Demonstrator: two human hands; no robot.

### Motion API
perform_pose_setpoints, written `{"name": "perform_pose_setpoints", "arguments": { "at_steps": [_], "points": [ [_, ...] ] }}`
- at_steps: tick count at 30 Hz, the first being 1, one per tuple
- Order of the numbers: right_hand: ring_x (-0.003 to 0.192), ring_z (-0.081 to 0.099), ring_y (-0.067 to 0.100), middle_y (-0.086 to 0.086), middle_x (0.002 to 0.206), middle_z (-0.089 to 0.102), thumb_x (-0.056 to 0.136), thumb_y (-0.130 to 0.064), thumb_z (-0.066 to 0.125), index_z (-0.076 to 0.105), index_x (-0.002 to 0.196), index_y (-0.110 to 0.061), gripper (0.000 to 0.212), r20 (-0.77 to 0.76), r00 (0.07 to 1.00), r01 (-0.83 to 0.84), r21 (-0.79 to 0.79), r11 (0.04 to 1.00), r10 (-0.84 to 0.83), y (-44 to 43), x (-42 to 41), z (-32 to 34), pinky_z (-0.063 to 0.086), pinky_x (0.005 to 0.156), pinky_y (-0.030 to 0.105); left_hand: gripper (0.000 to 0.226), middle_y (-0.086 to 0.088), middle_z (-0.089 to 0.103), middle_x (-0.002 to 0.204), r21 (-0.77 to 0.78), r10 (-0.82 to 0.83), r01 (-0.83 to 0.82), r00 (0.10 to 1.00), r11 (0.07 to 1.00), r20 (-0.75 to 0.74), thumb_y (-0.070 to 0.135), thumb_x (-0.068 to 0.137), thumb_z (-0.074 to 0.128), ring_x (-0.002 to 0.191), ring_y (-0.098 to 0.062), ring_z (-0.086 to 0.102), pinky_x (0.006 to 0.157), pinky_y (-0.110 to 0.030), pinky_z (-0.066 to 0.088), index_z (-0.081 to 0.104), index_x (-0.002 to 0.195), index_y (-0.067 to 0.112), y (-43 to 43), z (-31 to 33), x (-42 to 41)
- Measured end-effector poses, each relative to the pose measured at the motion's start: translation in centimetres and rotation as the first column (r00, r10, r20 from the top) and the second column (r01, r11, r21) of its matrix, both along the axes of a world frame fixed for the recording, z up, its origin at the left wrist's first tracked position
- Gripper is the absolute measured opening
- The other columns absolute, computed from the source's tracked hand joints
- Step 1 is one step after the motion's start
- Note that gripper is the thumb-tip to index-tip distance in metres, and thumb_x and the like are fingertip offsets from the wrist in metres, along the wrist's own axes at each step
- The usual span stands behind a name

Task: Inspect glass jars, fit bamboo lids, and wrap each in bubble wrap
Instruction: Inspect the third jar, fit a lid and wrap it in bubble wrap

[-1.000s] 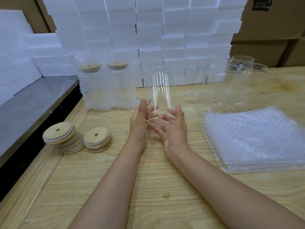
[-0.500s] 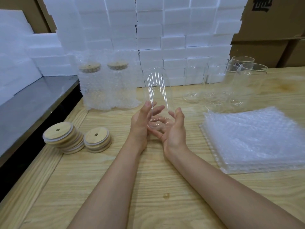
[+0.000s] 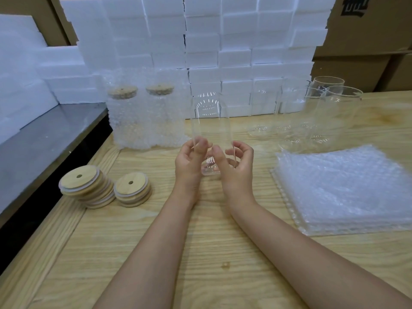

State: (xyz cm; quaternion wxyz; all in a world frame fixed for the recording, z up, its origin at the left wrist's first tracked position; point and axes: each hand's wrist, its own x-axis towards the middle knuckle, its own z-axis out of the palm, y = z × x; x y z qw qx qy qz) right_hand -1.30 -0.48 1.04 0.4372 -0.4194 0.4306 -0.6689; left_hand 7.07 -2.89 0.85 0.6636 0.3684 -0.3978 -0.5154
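A clear glass jar (image 3: pixel 210 121) stands upright above the middle of the wooden table, held near its base by both hands. My left hand (image 3: pixel 189 162) curls its fingers round the jar's left side. My right hand (image 3: pixel 236 167) cups the right side with curled fingers. Two stacks of bamboo lids (image 3: pixel 89 188) (image 3: pixel 133 191) lie to the left. A pile of bubble wrap sheets (image 3: pixel 343 186) lies to the right. Two wrapped, lidded jars (image 3: pixel 124 121) (image 3: pixel 162 119) stand behind on the left.
Several bare glass jars (image 3: pixel 334 117) stand at the back right. White foam blocks (image 3: pixel 223 52) are stacked along the back, with cardboard boxes (image 3: pixel 367 30) behind them. A grey metal surface (image 3: pixel 44 139) borders the wooden table (image 3: pixel 200 253) on the left.
The jar has been turned between my hands and sits a little lower. My fingers have shifted from cupping under its base to curling round its sides.
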Motion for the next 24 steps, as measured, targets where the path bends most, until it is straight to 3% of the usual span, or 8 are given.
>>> {"name": "perform_pose_setpoints", "arguments": {
  "at_steps": [2, 3, 6, 9, 14, 16, 20, 24],
  "points": [
    [0.091, 0.061, 0.019, 0.002, 0.113, 0.055, 0.086, -0.030, 0.070, 0.046, 0.103, -0.034, 0.030, 0.075, 0.997, -0.020, 0.008, 1.000, 0.019, -0.09, -0.08, -0.15, 0.052, 0.077, 0.033, 0.098, 0.000, 0.066, 0.095, 0.005, 0.011, -0.011, 1.000, 1.000, -0.010, 0.079, 0.030, 0.079, 0.081, -0.013, 0.069, 0.058, -0.026, 0.053, 0.058, 0.104, 0.019, -0.04, 0.16, -0.08],
    [0.087, 0.060, 0.012, -0.002, 0.107, 0.056, 0.087, -0.033, 0.068, 0.048, 0.104, -0.032, 0.027, 0.117, 0.993, -0.032, 0.017, 0.999, 0.030, -0.15, -0.11, -0.25, 0.052, 0.076, 0.032, 0.098, -0.001, 0.065, 0.097, 0.008, 0.010, -0.010, 1.000, 1.000, -0.019, 0.081, 0.034, 0.076, 0.085, -0.015, 0.068, 0.061, -0.028, 0.055, 0.057, 0.107, 0.019, -0.06, 0.14, -0.03],
    [0.075, 0.060, 0.008, -0.008, 0.084, 0.061, 0.094, -0.033, 0.058, 0.055, 0.101, -0.023, 0.013, 0.247, 0.968, -0.064, 0.046, 0.997, 0.051, -0.45, -0.25, -0.37, 0.053, 0.072, 0.033, 0.071, -0.007, 0.063, 0.115, 0.065, -0.044, 0.048, 0.997, 0.997, -0.062, 0.071, 0.064, 0.056, 0.099, -0.022, 0.064, 0.079, -0.038, 0.057, 0.053, 0.117, 0.023, -0.02, 0.15, 0.12],
    [0.061, 0.063, 0.007, -0.013, 0.067, 0.067, 0.099, -0.031, 0.048, 0.058, 0.100, -0.016, 0.018, 0.336, 0.939, -0.100, 0.062, 0.993, 0.074, -0.66, -0.25, -0.20, 0.054, 0.053, 0.025, 0.073, -0.007, 0.063, 0.121, 0.124, -0.099, 0.103, 0.994, 0.987, -0.037, 0.065, 0.069, 0.046, 0.106, -0.024, 0.062, 0.094, -0.046, 0.048, 0.048, 0.129, 0.023, 0.02, 0.23, 0.00],
    [0.062, 0.065, 0.015, 0.009, 0.090, 0.064, 0.099, -0.038, 0.044, 0.056, 0.108, -0.015, 0.028, 0.399, 0.912, -0.152, 0.108, 0.982, 0.098, -0.51, -0.08, -0.21, 0.055, 0.055, 0.032, 0.070, -0.001, 0.068, 0.120, 0.116, -0.158, 0.148, 0.984, 0.982, 0.084, 0.067, 0.081, 0.049, 0.098, -0.017, 0.067, 0.088, -0.036, 0.052, 0.051, 0.129, 0.017, 0.32, 0.32, -0.05],
    [0.063, 0.066, 0.017, 0.011, 0.092, 0.064, 0.099, -0.040, 0.044, 0.053, 0.108, -0.016, 0.028, 0.393, 0.914, -0.152, 0.112, 0.982, 0.097, -0.50, -0.12, -0.28, 0.055, 0.056, 0.033, 0.063, -0.002, 0.070, 0.116, 0.114, -0.142, 0.134, 0.987, 0.984, 0.072, 0.061, 0.077, 0.047, 0.107, -0.016, 0.066, 0.090, -0.037, 0.051, 0.056, 0.120, 0.017, 0.26, 0.29, 0.02],
    [0.068, 0.066, 0.012, 0.007, 0.098, 0.062, 0.100, -0.041, 0.041, 0.051, 0.105, -0.018, 0.026, 0.307, 0.947, -0.137, 0.115, 0.984, 0.096, -0.23, 0.05, -0.15, 0.053, 0.051, 0.026, 0.054, -0.004, 0.074, 0.102, 0.104, -0.067, 0.065, 0.998, 0.992, 0.011, 0.058, 0.079, 0.062, 0.099, -0.018, 0.068, 0.082, -0.041, 0.054, 0.061, 0.111, 0.015, 0.44, 0.36, 0.04],
    [0.095, 0.059, 0.008, -0.001, 0.117, 0.054, 0.091, -0.047, 0.056, 0.049, 0.105, -0.031, 0.023, 0.131, 0.990, -0.058, 0.082, 0.995, 0.047, -0.10, 0.00, -0.04, 0.053, 0.077, 0.029, 0.042, -0.006, 0.073, 0.102, 0.105, 0.019, -0.016, 0.999, 0.994, -0.026, 0.050, 0.070, 0.072, 0.095, -0.022, 0.070, 0.082, -0.042, 0.056, 0.066, 0.096, 0.018, 0.35, 0.42, 0.01]
  ]
}}
